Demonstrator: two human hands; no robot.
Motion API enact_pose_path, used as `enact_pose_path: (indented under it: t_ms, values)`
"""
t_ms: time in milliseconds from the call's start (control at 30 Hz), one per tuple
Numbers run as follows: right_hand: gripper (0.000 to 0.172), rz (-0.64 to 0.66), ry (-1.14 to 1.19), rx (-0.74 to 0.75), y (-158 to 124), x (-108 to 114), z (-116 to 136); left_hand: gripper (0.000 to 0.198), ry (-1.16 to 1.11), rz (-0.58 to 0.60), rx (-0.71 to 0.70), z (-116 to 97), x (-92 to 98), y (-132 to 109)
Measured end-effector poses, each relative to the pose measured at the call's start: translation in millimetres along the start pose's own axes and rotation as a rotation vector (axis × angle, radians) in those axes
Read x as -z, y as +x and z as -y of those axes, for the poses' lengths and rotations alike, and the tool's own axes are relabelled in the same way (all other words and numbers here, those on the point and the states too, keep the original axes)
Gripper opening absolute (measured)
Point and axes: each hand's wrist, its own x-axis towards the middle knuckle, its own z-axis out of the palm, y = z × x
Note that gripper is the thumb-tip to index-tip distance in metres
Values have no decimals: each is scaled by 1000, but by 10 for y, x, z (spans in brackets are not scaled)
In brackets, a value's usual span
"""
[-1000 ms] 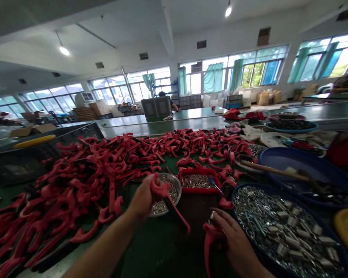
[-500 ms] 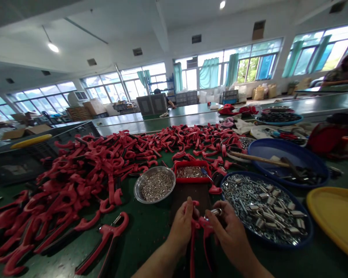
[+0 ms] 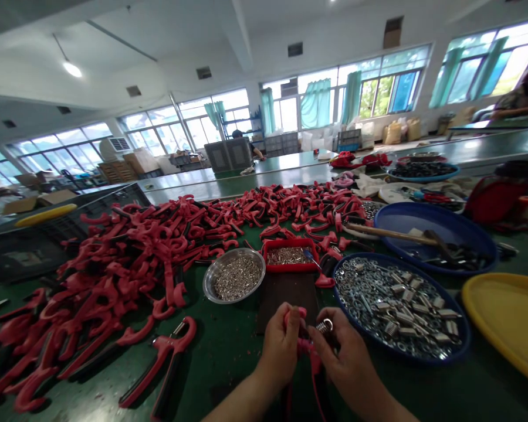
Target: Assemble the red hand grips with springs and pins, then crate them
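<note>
Green workbench (image 3: 235, 375) under long factory windows (image 3: 347, 88): the left hand (image 3: 281, 346) closes round a red-handled tool (image 3: 310, 349) near the tabletop's front edge, while the right hand (image 3: 347, 363) pinches a coil spring (image 3: 324, 326) against it, a blue tray (image 3: 462, 343) of washers just beside, a heap of red tools (image 3: 158, 252) left

Factory assembly floor, most likely; the wide-angle view bends the room, so its layout is hard to judge. Long green work surfaces (image 3: 229, 179) run through a large, window-lined hall. On them lie a heap of red-gripped tool handles (image 3: 127, 252) and a blue tub (image 3: 400, 361) of coil springs (image 3: 391, 328) and washers (image 3: 356, 275). Cartons (image 3: 20, 205), plastic crates (image 3: 348, 139) and sacks (image 3: 393, 133) stand around the room. A co-worker (image 3: 517, 99) sits at a further surface.
</note>
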Motion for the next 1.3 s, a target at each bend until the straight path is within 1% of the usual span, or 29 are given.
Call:
enact_pose_path:
  t_ms: [100, 200, 300, 400, 433, 467, 500, 567, 633, 700, 767, 900, 933, 1000, 1067, 1200, 1300]
  values:
    - [21, 46, 3, -10, -40, 5, 15, 41, -37, 6, 64, -22, -21, -50]
    - [25, 114, 55, -64, -60, 26, -3, 42, -61, 71, 112, -47, 4, -88]
    - [35, 235, 176, -227, -70, 36, -66, 41, 18, 143, 99, -27, 49, -116]
    - [39, 337, 317, -417, -97, 20, -130, 41, -2, 121, 160, 37, 74, -136]
    - [39, 353, 334, -448, -110, 12, -139, 41, -19, 107, 182, 59, 77, -142]
    - [39, 365, 324, -445, -124, 5, -142, 40, -25, 98, 190, 78, 78, -149]
    - [39, 372, 287, -407, -137, 1, -139, 40, -20, 98, 183, 92, 78, -156]
    - [37, 362, 148, -262, -157, 1, -120, 40, -5, 129, 148, 106, 76, -176]
    - [33, 356, -32, -136, -169, 9, -101, 39, -36, 155, 127, 106, 68, -202]
    - [31, 361, -205, -85, -181, 18, -95, 39, -87, 153, 130, 103, 55, -229]
    - [31, 362, -315, -51, -204, 15, -110, 40, -133, 140, 148, 104, 36, -247]
    - [30, 247, -321, 20, -283, -30, -194, 42, -235, 81, 241, 114, 8, -234]
    - [29, 221, -324, 40, -302, -43, -218, 42, -248, 83, 259, 113, 7, -225]
    - [26, 203, -344, 85, -327, -57, -248, 41, -252, 130, 272, 102, 18, -210]
    - [26, 245, -371, 104, -325, -51, -237, 40, -244, 174, 272, 86, 39, -206]
    - [28, 359, -380, 106, -267, 12, -94, 42, -196, 204, 265, 66, 74, -235]
    - [32, 433, -398, 93, -232, 48, 0, 41, -126, 195, 174, 56, 74, -253]
